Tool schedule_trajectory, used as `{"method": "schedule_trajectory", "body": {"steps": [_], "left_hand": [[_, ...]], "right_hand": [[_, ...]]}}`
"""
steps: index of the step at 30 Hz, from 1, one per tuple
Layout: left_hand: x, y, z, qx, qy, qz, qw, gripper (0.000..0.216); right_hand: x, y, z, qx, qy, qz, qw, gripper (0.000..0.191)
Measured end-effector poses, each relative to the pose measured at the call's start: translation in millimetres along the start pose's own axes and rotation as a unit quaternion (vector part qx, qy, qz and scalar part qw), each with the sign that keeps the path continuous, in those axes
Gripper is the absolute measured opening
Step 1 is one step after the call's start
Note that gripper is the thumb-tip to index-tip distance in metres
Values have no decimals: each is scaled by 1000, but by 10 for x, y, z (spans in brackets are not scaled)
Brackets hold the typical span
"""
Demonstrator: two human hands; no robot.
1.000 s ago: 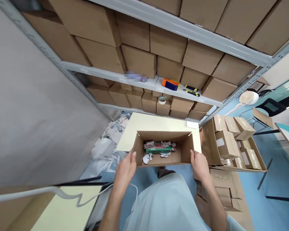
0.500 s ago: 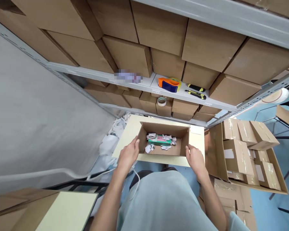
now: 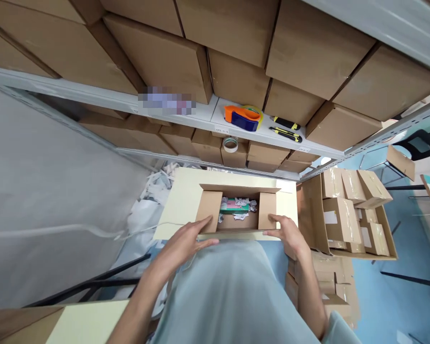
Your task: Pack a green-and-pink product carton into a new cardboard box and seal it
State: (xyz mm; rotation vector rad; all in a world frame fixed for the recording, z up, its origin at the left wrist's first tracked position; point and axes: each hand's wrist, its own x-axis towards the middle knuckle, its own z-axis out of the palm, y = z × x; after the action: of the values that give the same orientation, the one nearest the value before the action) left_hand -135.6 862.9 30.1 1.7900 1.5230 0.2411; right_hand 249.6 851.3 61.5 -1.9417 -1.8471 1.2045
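Observation:
A brown cardboard box (image 3: 236,224) rests on a pale yellow table (image 3: 181,205) in front of me. Inside it lie a green packet (image 3: 233,205) and scraps of white paper. Both side flaps are folded inward over the opening. My left hand (image 3: 186,241) lies flat with fingers stretched on the left flap (image 3: 208,214). My right hand (image 3: 288,231) presses flat on the right flap (image 3: 267,213) and the box's near right corner.
Metal shelves packed with brown cartons rise behind the table. An orange tape dispenser (image 3: 241,116), two yellow-black knives (image 3: 285,129) and a tape roll (image 3: 230,143) sit on the shelf. An open carton of taped boxes (image 3: 347,215) stands to the right. White paper waste (image 3: 146,210) lies to the left.
The box went from held in the air to resting on the table. Both hands moved from its outer sides onto the side flaps, which are now folded inward.

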Motion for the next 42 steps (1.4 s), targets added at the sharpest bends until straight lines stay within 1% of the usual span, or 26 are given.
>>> {"method": "schedule_trajectory", "body": {"steps": [1, 2, 3, 5, 6, 7, 8, 9, 11, 13, 15, 17, 19, 20, 21, 22, 24, 26, 29, 32, 35, 37, 40, 42], "left_hand": [[88, -53, 24, 5, 1, -10, 1000, 76], [185, -96, 52, 16, 17, -19, 1000, 77], [286, -129, 80, 30, 51, -27, 998, 83], [480, -173, 124, 58, 153, -22, 986, 107], [564, -187, 132, 67, 205, -6, 976, 120], [635, -200, 129, 74, 246, 20, 966, 129], [689, -212, 113, 79, 268, 54, 959, 132], [728, -224, 88, 83, 272, 94, 954, 130], [758, -250, 17, 95, 248, 164, 950, 117], [739, -281, -59, 103, 222, 201, 948, 104], [691, -318, -117, 97, 210, 212, 950, 90], [632, -363, -133, 80, 201, 213, 953, 67], [571, -405, -94, 61, 187, 201, 960, 40], [541, -421, -55, 48, 179, 185, 965, 31], [512, -431, -7, 31, 172, 160, 972, 28], [486, -435, 46, 8, 163, 131, 978, 29], [451, -420, 150, -51, 146, 74, 985, 33], [451, -381, 225, -114, 140, 33, 983, 34], [537, -308, 256, -173, 158, -4, 972, 32], [701, -308, 192, -195, 182, -42, 963, 30], [865, -456, 58, -218, 179, -41, 959, 30], [928, -610, -44, -237, 151, -21, 960, 32], [933, -803, -163, -254, 109, -10, 961, 42], [897, -848, -203, -250, 101, -13, 963, 48]], "right_hand": [[59, 11, 38, 4, 11, 28, 1000, 57], [124, 10, 84, -4, 27, 59, 998, 60], [193, 1, 136, -22, 53, 95, 994, 66], [330, -35, 249, -74, 123, 147, 979, 89], [391, -57, 302, -100, 164, 153, 969, 102], [444, -79, 349, -122, 203, 145, 961, 115], [487, -101, 386, -140, 235, 127, 953, 127], [518, -122, 413, -154, 256, 103, 949, 135], [543, -168, 433, -171, 266, 60, 947, 139], [520, -217, 427, -177, 251, 31, 951, 130], [462, -261, 417, -182, 246, 16, 952, 117], [393, -277, 424, -179, 253, 13, 951, 99], [334, -256, 452, -162, 249, 26, 954, 73], [314, -232, 471, -144, 241, 40, 959, 61], [302, -202, 490, -116, 231, 56, 964, 52], [299, -168, 506, -79, 220, 70, 970, 49], [315, -100, 522, 6, 206, 79, 975, 52], [355, -48, 509, 64, 196, 74, 976, 55], [433, -14, 462, 79, 194, 88, 974, 55], [499, -22, 442, 85, 183, 99, 974, 52], [544, -57, 473, 114, 150, 79, 979, 49], [561, -89, 500, 129, 135, 63, 980, 44], [558, -137, 508, 139, 116, 52, 982, 40], [542, -159, 491, 144, 112, 61, 981, 39]]}}
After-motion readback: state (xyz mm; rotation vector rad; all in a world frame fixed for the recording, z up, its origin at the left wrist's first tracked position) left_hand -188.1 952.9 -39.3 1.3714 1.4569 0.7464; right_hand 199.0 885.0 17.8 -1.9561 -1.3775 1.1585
